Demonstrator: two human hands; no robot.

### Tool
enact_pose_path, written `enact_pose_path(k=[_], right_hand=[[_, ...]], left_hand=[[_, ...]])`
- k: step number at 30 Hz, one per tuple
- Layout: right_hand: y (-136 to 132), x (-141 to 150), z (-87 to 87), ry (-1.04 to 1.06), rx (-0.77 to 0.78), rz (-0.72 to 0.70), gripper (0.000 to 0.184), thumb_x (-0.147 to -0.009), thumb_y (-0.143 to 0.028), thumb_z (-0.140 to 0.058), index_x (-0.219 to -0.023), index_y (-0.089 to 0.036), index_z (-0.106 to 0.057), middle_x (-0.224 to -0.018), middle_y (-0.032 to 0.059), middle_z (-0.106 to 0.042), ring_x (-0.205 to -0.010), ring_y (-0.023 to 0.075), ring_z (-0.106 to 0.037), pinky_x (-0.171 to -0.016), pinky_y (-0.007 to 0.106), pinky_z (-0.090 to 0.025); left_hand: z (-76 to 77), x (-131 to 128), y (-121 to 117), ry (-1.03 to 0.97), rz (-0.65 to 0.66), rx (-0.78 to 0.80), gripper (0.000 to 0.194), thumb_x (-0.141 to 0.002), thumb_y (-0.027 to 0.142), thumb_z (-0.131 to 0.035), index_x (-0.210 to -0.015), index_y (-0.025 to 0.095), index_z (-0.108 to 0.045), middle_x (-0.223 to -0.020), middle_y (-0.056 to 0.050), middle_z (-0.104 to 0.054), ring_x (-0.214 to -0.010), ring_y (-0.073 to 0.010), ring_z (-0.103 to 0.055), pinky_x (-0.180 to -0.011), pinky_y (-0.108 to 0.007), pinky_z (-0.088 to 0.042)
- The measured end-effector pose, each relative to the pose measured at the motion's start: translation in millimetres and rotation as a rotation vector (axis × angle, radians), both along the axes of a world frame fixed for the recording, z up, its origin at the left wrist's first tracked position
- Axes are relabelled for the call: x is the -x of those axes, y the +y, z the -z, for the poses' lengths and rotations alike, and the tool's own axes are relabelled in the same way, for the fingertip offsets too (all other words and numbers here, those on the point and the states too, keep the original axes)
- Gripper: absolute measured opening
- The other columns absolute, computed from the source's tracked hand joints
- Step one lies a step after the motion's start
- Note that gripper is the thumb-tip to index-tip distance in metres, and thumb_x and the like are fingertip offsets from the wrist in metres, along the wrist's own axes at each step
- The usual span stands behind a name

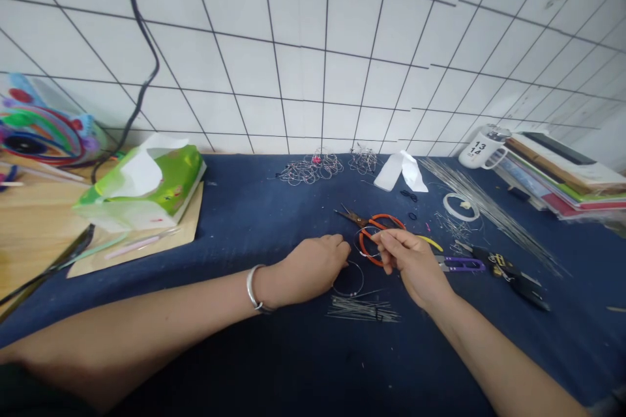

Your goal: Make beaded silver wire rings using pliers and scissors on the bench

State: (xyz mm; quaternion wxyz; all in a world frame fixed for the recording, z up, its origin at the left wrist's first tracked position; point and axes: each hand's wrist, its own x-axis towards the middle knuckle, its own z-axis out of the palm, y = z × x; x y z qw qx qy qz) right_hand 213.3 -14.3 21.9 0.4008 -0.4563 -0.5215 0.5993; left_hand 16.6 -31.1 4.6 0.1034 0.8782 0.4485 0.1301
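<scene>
My left hand [313, 267], with a silver bangle on the wrist, is closed low over the dark blue cloth. Its fingertips are at the edge of a thin wire loop [362, 281] with small beads at its lower end; the exact grip is hidden. To the right, my right hand [411, 264] pinches another fine wire loop [356, 241], held above orange-handled scissors [391, 218]. A bundle of straight wires [359, 309] with a dark tie lies just below the hands.
Tangled wire loops [313, 169] lie near the tiled wall. At right are purple snips [462, 264], black-handled pliers [513, 277], a white ring-shaped coil [447, 205], long wires [508, 228], a mug [479, 148] and stacked books [572, 176]. A green tissue pack [180, 176] stands left.
</scene>
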Motion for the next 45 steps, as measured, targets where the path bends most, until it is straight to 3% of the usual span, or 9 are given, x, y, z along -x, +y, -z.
enact_pose_path(k=[7, 11, 17, 22, 27, 33, 38, 45], right_hand=[[-1.4, 0.5, -2.6, 0.023, 0.040, -0.036, 0.024, -0.076, -0.037, -0.056, -0.087, -0.017, -0.063, -0.055, -0.0025, -0.046, -0.047, 0.0078, -0.042, -0.041, 0.022, -0.036], [-0.5, 0.3, -0.6, 0.021, 0.033, -0.042, 0.025, -0.076, -0.036, -0.057, -0.091, -0.018, -0.062, -0.059, -0.0025, -0.049, -0.047, 0.0073, -0.044, -0.042, 0.022, -0.037], [1.0, -0.5, 2.6, 0.013, 0.041, -0.061, 0.025, -0.075, -0.037, -0.057, -0.091, -0.018, -0.059, -0.062, -0.0028, -0.049, -0.046, 0.0060, -0.043, -0.040, 0.020, -0.038], [-0.5, 1.3, 3.8, 0.004, 0.043, -0.075, 0.022, -0.075, -0.037, -0.057, -0.085, -0.018, -0.057, -0.063, -0.0025, -0.050, -0.046, 0.0057, -0.044, -0.039, 0.019, -0.038], [-3.5, 2.8, 5.1, -0.111, 0.003, -0.120, 0.024, -0.073, -0.040, -0.058, -0.079, -0.017, -0.059, -0.053, -0.0041, -0.049, -0.043, 0.0068, -0.045, -0.041, 0.021, -0.040], [-3.0, 1.7, 4.7, -0.184, -0.020, -0.099, 0.035, -0.071, -0.039, -0.058, -0.098, -0.017, -0.058, -0.051, -0.0051, -0.052, -0.040, 0.0073, -0.047, -0.040, 0.021, -0.040], [-1.8, 1.9, 6.6, -0.227, -0.004, -0.098, 0.031, -0.071, -0.041, -0.057, -0.089, -0.015, -0.060, -0.047, -0.0048, -0.050, -0.039, 0.0076, -0.046, -0.040, 0.021, -0.041], [0.1, 0.7, 8.2, -0.262, -0.068, -0.042, 0.025, -0.074, -0.040, -0.055, -0.079, -0.016, -0.058, -0.048, -0.0044, -0.049, -0.040, 0.0078, -0.046, -0.040, 0.021, -0.042]], left_hand=[[0.1, 3.6, 5.8, -0.088, -0.018, -0.041, 0.013, -0.085, 0.028, -0.040, -0.083, 0.018, -0.047, -0.071, -0.003, -0.052, -0.057, -0.0143, -0.048, -0.051, -0.025, -0.030], [-5.5, 2.6, 6.6, -0.022, 0.003, 0.022, 0.014, -0.082, 0.032, -0.045, -0.085, 0.018, -0.048, -0.079, -0.004, -0.055, -0.066, -0.0168, -0.052, -0.054, -0.025, -0.034], [-6.4, -0.1, 3.8, 0.078, 0.016, 0.021, 0.014, -0.084, 0.024, -0.039, -0.083, 0.016, -0.050, -0.081, -0.005, -0.055, -0.072, -0.0172, -0.054, -0.061, -0.027, -0.040], [-5.0, -1.9, 4.5, 0.007, -0.059, 0.036, 0.015, -0.084, 0.024, -0.037, -0.084, 0.015, -0.049, -0.079, -0.006, -0.056, -0.069, -0.0170, -0.054, -0.061, -0.028, -0.040], [-5.0, -4.4, 10.3, -0.338, -0.169, 0.231, 0.011, -0.082, 0.024, -0.039, -0.079, 0.017, -0.047, -0.067, 0.001, -0.053, -0.059, -0.0106, -0.049, -0.054, -0.022, -0.036], [-2.9, -6.5, 9.7, -0.631, -0.261, 0.430, 0.016, -0.081, 0.031, -0.043, -0.078, 0.017, -0.048, -0.061, 0.003, -0.050, -0.051, -0.0076, -0.044, -0.049, -0.019, -0.034], [-5.9, -7.5, 5.0, -0.868, -0.223, 0.684, 0.021, -0.081, 0.036, -0.044, -0.080, 0.015, -0.048, -0.056, 0.004, -0.050, -0.049, -0.0067, -0.045, -0.047, -0.018, -0.033], [-12.4, -6.2, 6.9, -1.165, -0.091, 1.144, 0.031, -0.079, 0.043, -0.049, -0.087, 0.013, -0.053, -0.077, -0.004, -0.059, -0.055, -0.0078, -0.052, -0.044, -0.018, -0.031]])
